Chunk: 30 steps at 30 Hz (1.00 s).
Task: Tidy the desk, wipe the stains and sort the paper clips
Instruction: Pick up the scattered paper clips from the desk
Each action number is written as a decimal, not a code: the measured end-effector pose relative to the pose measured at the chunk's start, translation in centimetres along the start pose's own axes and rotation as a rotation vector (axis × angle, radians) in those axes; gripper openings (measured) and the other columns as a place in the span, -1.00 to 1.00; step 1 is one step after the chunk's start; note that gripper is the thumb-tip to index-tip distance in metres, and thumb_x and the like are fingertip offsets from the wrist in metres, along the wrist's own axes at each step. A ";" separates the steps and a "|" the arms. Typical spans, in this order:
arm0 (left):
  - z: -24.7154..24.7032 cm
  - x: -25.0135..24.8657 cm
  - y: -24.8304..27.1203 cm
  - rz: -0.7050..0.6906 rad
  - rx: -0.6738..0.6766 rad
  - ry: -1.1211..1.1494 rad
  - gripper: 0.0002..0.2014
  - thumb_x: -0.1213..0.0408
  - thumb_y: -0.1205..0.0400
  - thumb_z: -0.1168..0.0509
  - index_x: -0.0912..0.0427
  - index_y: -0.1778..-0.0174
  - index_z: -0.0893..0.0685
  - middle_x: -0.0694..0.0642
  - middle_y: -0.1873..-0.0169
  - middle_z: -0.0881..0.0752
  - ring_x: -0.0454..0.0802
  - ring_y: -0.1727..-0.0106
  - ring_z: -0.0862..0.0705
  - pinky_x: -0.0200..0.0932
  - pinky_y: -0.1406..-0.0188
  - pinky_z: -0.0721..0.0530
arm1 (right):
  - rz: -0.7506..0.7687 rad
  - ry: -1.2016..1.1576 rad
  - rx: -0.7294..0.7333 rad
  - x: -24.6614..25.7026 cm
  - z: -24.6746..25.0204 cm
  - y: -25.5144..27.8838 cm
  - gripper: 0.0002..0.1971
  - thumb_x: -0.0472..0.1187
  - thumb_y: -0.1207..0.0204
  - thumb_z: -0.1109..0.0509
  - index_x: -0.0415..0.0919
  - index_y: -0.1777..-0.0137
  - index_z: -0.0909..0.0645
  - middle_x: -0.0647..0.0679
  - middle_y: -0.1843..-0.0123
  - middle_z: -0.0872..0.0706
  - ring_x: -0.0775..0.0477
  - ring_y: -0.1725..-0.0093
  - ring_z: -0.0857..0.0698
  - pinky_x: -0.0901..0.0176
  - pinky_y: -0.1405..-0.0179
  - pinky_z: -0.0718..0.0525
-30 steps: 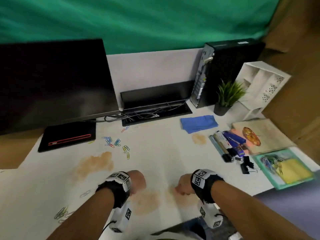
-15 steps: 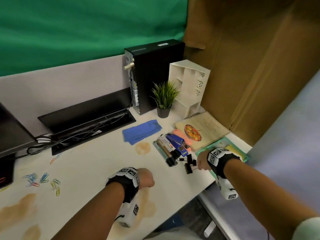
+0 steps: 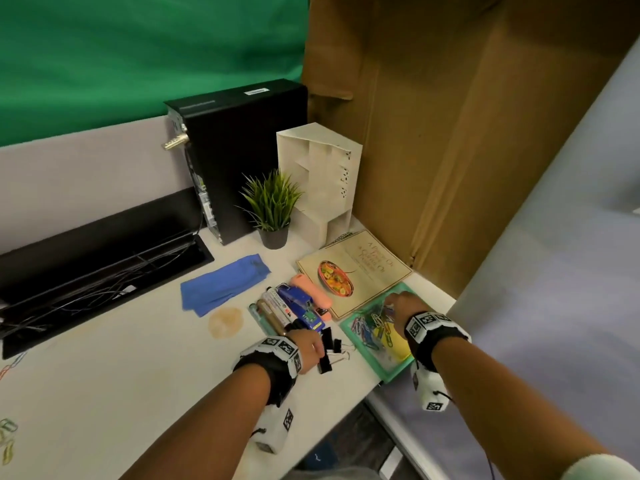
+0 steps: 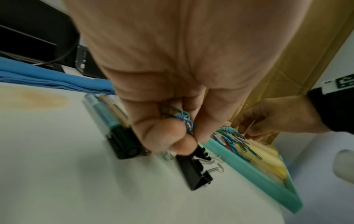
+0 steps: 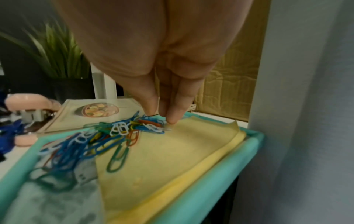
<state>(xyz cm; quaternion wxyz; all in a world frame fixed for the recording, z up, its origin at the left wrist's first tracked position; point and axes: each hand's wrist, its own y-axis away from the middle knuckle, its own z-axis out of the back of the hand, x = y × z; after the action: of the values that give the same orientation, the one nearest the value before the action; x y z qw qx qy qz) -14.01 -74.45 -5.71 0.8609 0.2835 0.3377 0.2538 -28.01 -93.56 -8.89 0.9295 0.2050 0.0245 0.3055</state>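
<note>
Left hand (image 4: 172, 75) pinches a few paper clips (image 4: 182, 119) just left of the teal tray (image 4: 249, 171). Right hand (image 3: 403, 304) has bunched fingertips (image 5: 174, 116) touching the clip pile (image 5: 107, 136) inside it, grip unclear.

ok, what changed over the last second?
Right hand moved from the front of the desk rightward to the teal tray, fingertips now at its paper clip pile; a pinch can't be confirmed. Left hand followed rightward to the binder clips, still fisted, gripping a bunch of clips. Blue cloth, stain and pens stayed put.
</note>
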 end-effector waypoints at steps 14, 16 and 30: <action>-0.8 -8.4 -6.9 -0.167 -0.199 0.104 -0.55 0.54 -0.57 -0.16 0.04 -0.32 -0.56 0.16 -0.27 -0.63 0.16 -0.21 -0.65 -0.15 -0.08 -0.61 | -0.041 -0.150 0.017 -5.0 -1.7 3.1 -0.63 -0.23 -0.62 -0.17 -0.01 -0.40 -0.50 -0.17 -0.37 -0.57 -0.18 -0.33 -0.57 0.17 -0.33 -0.50; -0.9 -8.5 -7.4 -0.177 -0.205 0.156 -0.47 0.58 -0.54 -0.15 0.03 -0.38 -0.53 0.14 -0.32 -0.60 0.13 -0.27 -0.62 -0.13 -0.20 -0.64 | -0.043 -0.165 0.042 -5.0 -1.8 3.3 -0.61 -0.27 -0.61 -0.15 -0.02 -0.41 -0.48 -0.15 -0.34 -0.59 -0.17 -0.31 -0.59 0.18 -0.29 -0.52; -0.8 1.8 -2.9 -0.023 -0.035 0.122 -0.86 0.09 -0.57 -0.28 0.02 0.08 -0.69 -0.03 0.46 -0.57 -0.13 0.53 -0.52 -0.43 0.72 -0.39 | 0.188 -0.221 -0.027 5.4 -0.6 4.2 -0.87 0.02 -0.50 -0.22 0.02 0.19 -0.49 -0.09 0.20 -0.69 -0.11 0.24 -0.60 0.29 0.36 -0.46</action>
<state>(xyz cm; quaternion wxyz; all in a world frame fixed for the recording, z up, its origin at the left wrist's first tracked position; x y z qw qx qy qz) -12.72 -75.12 -8.85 0.8463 0.2485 0.3884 0.2668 -26.07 -87.13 -7.34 0.8966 0.2260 -0.1013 0.3672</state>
